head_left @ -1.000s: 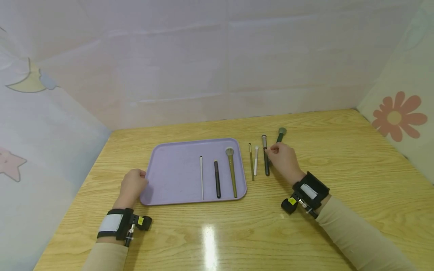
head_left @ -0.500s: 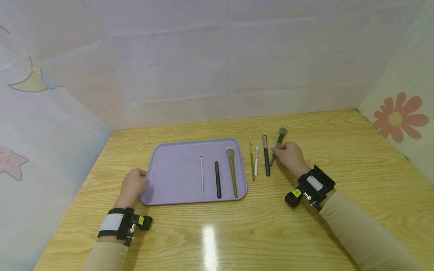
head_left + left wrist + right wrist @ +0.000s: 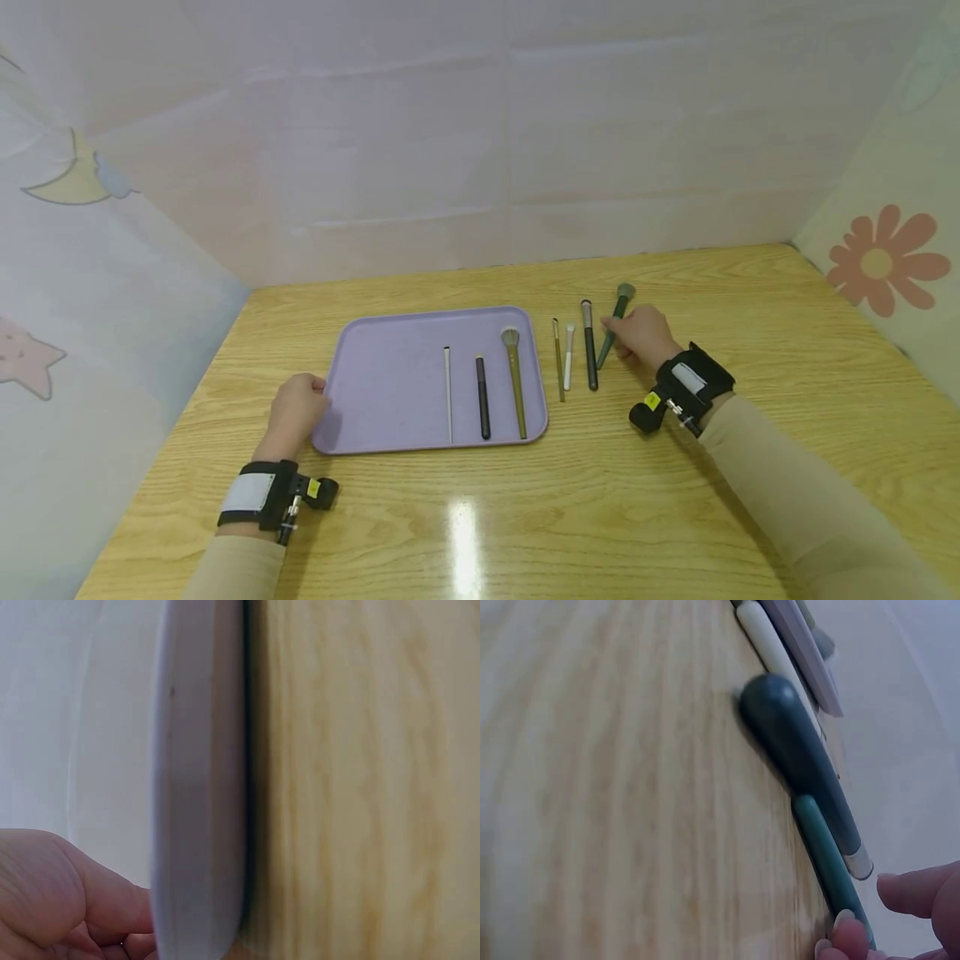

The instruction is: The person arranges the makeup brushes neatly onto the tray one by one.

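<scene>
A lilac tray (image 3: 390, 367) lies on the wooden table and holds a thin white stick (image 3: 447, 392), a black brush (image 3: 482, 396) and an olive brush (image 3: 514, 379). My left hand (image 3: 318, 392) grips the tray's front left edge; the left wrist view shows the rim (image 3: 199, 787) beside my fingers (image 3: 112, 915). Right of the tray lie a thin olive brush (image 3: 558, 358), a short white brush (image 3: 567, 357), a black brush (image 3: 588, 346) and a green brush (image 3: 619, 304). My right hand (image 3: 617, 337) pinches the green brush handle (image 3: 829, 862), which lies against the black handle (image 3: 795, 750).
Pale walls close in the table at the back and both sides, with a flower sticker (image 3: 877, 258) on the right. Bare wood (image 3: 787, 333) stretches to the right of the brushes and along the front edge.
My right hand has moved right and away from the black brush onto the green brush, whose handle has swung slightly. The left hand and the tray have stayed put.
</scene>
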Tool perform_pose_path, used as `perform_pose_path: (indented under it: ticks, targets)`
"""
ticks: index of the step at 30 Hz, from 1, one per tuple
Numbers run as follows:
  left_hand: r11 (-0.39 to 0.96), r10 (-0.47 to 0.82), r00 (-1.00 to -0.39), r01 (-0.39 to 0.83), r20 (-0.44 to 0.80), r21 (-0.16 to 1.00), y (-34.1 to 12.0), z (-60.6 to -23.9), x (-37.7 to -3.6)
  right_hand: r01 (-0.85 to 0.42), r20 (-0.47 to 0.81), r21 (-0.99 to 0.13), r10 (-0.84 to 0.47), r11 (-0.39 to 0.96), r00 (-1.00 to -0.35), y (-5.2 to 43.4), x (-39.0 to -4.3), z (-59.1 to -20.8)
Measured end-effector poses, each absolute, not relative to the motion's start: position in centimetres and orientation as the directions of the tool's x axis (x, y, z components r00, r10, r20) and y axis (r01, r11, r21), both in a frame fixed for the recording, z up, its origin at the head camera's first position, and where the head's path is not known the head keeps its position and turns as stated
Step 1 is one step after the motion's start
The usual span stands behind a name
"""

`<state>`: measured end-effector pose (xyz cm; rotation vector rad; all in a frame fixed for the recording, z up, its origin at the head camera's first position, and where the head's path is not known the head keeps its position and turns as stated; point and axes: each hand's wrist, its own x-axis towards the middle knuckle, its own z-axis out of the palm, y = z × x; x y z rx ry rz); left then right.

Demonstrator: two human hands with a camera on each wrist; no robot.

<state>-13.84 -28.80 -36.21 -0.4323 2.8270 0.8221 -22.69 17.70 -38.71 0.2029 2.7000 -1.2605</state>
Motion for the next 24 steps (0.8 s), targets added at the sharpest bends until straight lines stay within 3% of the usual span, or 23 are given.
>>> perform_pose_path:
  ticks: [15,24]
  targets:
    - [0.810,-0.229,-0.949,-0.310,-0.218,0.497,-28.75,-36.34,-13.74,0.205,-0.209,-0.708,0.077,0.675,-0.975,17.84,-23.58,-38.65]
    - [0.806,-0.235,-0.946,-0.318,-0.222,0.500,-28.72,-36.31,-13.60,0.218,-0.225,-0.758,0.067,0.615,-0.972,18.05,-23.15,-38.58]
